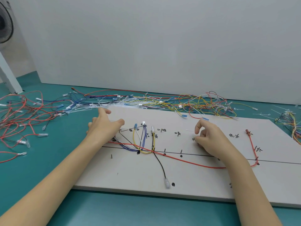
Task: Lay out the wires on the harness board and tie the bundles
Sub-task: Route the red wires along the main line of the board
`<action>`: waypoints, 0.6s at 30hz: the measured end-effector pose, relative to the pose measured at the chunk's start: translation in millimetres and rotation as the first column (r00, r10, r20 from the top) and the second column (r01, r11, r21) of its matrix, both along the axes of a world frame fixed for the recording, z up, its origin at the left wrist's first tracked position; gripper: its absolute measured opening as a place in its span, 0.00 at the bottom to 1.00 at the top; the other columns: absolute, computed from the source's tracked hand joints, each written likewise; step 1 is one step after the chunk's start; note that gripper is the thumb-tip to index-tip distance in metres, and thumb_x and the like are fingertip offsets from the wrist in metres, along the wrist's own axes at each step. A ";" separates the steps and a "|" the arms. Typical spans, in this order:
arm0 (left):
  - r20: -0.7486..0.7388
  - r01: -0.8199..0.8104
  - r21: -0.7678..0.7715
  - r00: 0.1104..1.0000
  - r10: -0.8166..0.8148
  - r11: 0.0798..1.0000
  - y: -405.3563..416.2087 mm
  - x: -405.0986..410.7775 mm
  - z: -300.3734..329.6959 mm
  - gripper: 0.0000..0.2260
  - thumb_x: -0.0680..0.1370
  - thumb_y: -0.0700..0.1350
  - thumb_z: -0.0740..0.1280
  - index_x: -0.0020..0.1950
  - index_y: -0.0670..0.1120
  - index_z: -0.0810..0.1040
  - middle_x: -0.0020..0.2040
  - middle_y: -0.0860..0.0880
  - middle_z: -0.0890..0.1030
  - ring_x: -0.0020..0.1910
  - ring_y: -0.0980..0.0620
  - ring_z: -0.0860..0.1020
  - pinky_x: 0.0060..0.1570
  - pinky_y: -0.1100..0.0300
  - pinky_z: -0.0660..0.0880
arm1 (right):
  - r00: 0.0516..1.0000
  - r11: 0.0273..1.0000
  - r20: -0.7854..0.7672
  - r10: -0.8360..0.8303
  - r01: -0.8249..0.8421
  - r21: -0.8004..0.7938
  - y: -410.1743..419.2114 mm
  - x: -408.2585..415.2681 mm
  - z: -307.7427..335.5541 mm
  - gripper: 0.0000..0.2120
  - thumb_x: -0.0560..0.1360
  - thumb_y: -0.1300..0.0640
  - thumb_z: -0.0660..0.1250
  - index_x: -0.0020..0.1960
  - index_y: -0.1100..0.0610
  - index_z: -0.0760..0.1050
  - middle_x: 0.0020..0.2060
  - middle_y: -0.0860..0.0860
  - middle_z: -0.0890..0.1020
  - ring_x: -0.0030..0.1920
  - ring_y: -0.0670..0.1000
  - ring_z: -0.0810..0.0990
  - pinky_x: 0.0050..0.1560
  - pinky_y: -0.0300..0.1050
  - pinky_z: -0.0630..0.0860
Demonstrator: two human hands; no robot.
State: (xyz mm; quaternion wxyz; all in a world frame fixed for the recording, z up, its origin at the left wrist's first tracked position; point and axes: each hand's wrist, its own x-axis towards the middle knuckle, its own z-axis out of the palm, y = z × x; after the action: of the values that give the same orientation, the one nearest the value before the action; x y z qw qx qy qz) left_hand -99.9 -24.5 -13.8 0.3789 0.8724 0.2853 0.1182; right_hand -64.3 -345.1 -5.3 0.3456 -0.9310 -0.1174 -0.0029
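Observation:
A pale harness board (pixel 187 180) lies on the teal table, marked with black lines and labels. On it lie a long red wire (pixel 187 161), looped yellow, white and blue wires (pixel 140 141), and a black wire (pixel 161 165) ending in a clear connector. My left hand (pixel 102 126) reaches over the board's far left corner, fingers spread and relaxed, holding nothing that I can see. My right hand (pixel 210 136) hovers over the board's middle with fingers curled; a thin white cable tie (pixel 189 130) lies just left of its fingertips. Whether the fingers pinch it is unclear.
Loose red wires (pixel 21 119) sprawl at the left of the table. A heap of white cable ties (pixel 114 104) and mixed coloured wires (pixel 203 103) runs along the board's far edge. Another bundle (pixel 293 126) sits at far right. A fan (pixel 4 23) stands at upper left.

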 end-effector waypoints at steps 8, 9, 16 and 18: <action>-0.012 0.036 0.002 0.999 -0.036 0.999 9.7 1.7 -0.8 0.21 0.75 0.55 0.66 0.65 0.52 0.64 0.65 0.41 0.69 0.66 0.40 0.65 0.56 0.48 0.67 | 0.999 1.000 -0.020 -0.030 0.029 -0.003 -0.1 2.7 -1.2 0.10 0.72 0.64 0.64 0.41 0.49 0.68 0.31 0.53 0.77 0.31 0.51 0.71 0.34 0.42 0.66; -0.022 0.037 0.028 0.999 -0.037 0.999 9.0 1.5 -1.6 0.21 0.75 0.54 0.66 0.65 0.52 0.65 0.65 0.41 0.69 0.67 0.40 0.64 0.55 0.49 0.66 | 0.999 0.999 -0.022 -0.034 0.034 -0.006 -0.3 3.1 -1.5 0.10 0.72 0.63 0.64 0.42 0.49 0.68 0.31 0.52 0.77 0.31 0.51 0.72 0.34 0.43 0.66; -0.089 0.087 0.115 0.993 -0.077 0.990 14.8 1.9 -1.7 0.18 0.76 0.53 0.64 0.64 0.51 0.67 0.65 0.41 0.67 0.66 0.40 0.64 0.54 0.50 0.64 | 0.998 0.998 -0.017 -0.053 0.053 -0.021 1.8 2.7 -1.4 0.07 0.72 0.63 0.64 0.40 0.51 0.73 0.32 0.50 0.74 0.32 0.49 0.72 0.34 0.43 0.65; -0.099 0.116 0.123 0.990 -0.104 0.986 21.2 0.7 -1.6 0.16 0.76 0.53 0.64 0.63 0.51 0.68 0.64 0.41 0.68 0.64 0.40 0.66 0.54 0.50 0.66 | 0.999 0.998 -0.005 -0.049 0.049 -0.032 2.0 1.8 -1.0 0.08 0.72 0.63 0.64 0.39 0.52 0.74 0.31 0.49 0.74 0.33 0.49 0.71 0.33 0.43 0.65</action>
State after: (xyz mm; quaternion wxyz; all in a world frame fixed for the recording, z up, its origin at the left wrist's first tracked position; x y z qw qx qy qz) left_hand -99.2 -3.3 -15.4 0.3145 0.9139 0.2455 0.0746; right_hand -62.6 -343.1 -6.3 0.3307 -0.9391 -0.0934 -0.0067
